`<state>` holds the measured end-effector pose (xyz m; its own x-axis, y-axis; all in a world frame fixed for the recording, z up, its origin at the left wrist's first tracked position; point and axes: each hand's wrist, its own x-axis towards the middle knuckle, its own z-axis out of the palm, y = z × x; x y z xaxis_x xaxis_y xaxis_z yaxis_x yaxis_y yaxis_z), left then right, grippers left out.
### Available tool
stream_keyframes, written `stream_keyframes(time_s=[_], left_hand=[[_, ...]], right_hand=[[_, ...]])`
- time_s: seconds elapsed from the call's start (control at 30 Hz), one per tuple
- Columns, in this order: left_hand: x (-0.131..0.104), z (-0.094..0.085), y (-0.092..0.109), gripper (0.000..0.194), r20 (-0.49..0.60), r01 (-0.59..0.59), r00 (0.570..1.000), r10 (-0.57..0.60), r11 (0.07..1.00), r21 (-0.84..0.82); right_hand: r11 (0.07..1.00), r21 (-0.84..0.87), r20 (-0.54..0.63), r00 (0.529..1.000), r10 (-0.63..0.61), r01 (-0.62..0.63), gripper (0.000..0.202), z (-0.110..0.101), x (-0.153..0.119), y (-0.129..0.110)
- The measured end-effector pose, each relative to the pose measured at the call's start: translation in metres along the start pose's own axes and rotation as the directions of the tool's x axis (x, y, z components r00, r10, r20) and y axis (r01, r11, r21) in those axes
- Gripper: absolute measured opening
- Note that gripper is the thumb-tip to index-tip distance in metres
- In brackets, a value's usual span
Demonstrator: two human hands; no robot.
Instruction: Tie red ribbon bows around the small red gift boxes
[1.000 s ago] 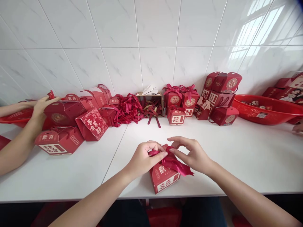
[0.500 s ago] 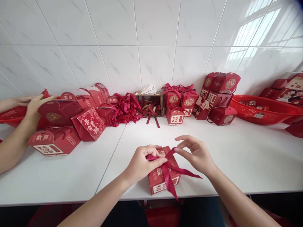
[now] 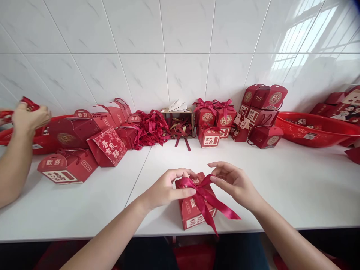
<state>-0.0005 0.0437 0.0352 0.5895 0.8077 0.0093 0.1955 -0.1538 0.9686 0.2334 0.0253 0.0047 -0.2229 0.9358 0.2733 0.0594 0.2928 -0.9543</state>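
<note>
A red gift box [image 3: 197,215] with white and gold lettering sits near the table's front edge. Across its top lies a crimson satin ribbon [image 3: 206,197] tied in a bow, two tails hanging over the front and right side. My left hand [image 3: 171,187] is at the bow's left loop, thumb near the knot and fingers behind, resting on the box top. Between thumb and index finger, my right hand [image 3: 229,182] pinches the right loop; its other fingers are loosely curled.
Behind are a heap of crimson ribbons [image 3: 153,129], a carton of dark strips [image 3: 181,125], bow-topped boxes [image 3: 209,120] and stacked boxes [image 3: 263,108]. A red basket [image 3: 317,131] stands right. More boxes [image 3: 67,167] stand left, where a co-worker's hand [image 3: 29,116] holds a red packet.
The bow's loops look fuller, and my left fingers have loosened from a tight pinch at the knot. The co-worker's hand has moved left, over the left basket.
</note>
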Motion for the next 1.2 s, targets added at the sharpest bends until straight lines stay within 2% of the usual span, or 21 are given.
stream_keyframes(time_s=[0.1,0.2,0.33,0.43,0.57,0.7,0.9,1.0,1.2], left_hand=[[-0.001,-0.004,0.0,0.02,0.008,-0.02,1.0,0.02,0.998,-0.054],[-0.001,0.001,0.001,0.015,-0.021,-0.017,1.0,0.015,0.997,-0.07],[0.0,0.013,0.004,0.015,-0.111,0.048,0.993,-0.045,0.999,0.026],[0.002,0.016,0.005,0.016,-0.124,0.05,0.992,-0.04,0.995,0.083],[0.002,0.018,0.006,0.017,-0.138,0.05,0.99,-0.035,0.993,0.109],[0.003,0.024,0.004,0.023,-0.198,0.031,0.98,-0.002,0.989,0.146],[0.004,0.033,-0.008,0.05,-0.246,-0.075,0.963,0.111,0.986,0.15],[0.004,0.035,-0.013,0.05,-0.245,-0.106,0.958,0.148,0.978,0.177],[0.002,0.035,-0.016,0.05,-0.246,-0.069,0.962,0.122,0.975,0.213]], right_hand=[[1.0,-0.019,0.0,1.0,-0.01,0.01,0.028,0.0,0.001,0.0],[0.998,-0.059,0.021,1.0,-0.021,0.022,0.031,0.001,0.002,-0.003],[0.98,-0.196,0.073,0.996,0.05,-0.035,0.037,0.003,0.005,-0.007],[0.958,-0.287,0.101,0.993,0.056,-0.025,0.024,0.004,0.006,-0.008],[0.967,-0.253,0.09,0.996,-0.002,0.025,0.023,0.006,0.008,-0.008],[0.974,-0.213,0.011,0.997,-0.076,0.077,0.021,0.01,0.005,-0.005],[0.967,-0.237,-0.165,0.977,-0.133,0.091,0.018,0.014,-0.003,0.003],[0.964,-0.25,-0.2,0.969,-0.143,0.09,0.017,0.014,-0.004,0.006],[0.967,-0.243,-0.268,0.953,-0.139,0.073,0.019,0.015,-0.006,0.012]])
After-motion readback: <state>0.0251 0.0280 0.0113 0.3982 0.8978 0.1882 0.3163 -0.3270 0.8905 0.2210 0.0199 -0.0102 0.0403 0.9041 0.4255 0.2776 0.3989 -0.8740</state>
